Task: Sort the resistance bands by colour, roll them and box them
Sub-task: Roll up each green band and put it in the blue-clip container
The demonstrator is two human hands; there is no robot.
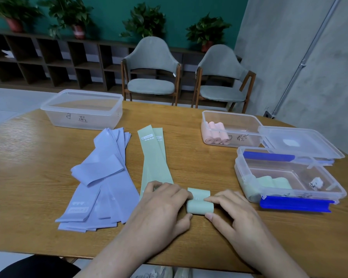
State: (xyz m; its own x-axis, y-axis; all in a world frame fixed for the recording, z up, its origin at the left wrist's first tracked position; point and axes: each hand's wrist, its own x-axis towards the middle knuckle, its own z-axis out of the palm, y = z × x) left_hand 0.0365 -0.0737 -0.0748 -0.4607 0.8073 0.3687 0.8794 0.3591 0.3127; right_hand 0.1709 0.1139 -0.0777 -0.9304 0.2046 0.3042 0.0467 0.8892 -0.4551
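Note:
A rolled pale green band (199,201) lies on the wooden table (189,153) near its front edge. My left hand (165,203) pinches its left end between fingers and thumb, and my right hand (229,209) pinches its right end. Two flat green bands (155,157) stretch away from under my left hand. A heap of flat lilac bands (100,177) lies to the left. The blue-clipped box (289,177) on the right holds rolled green bands (269,183). Behind it, a clear box (231,127) holds rolled pink bands (216,135).
A lidded clear box (82,109) with writing on its side stands at the back left. A loose lid (297,141) lies at the right, beside the pink box. Two grey chairs (151,71) and a shelf with plants stand beyond the table.

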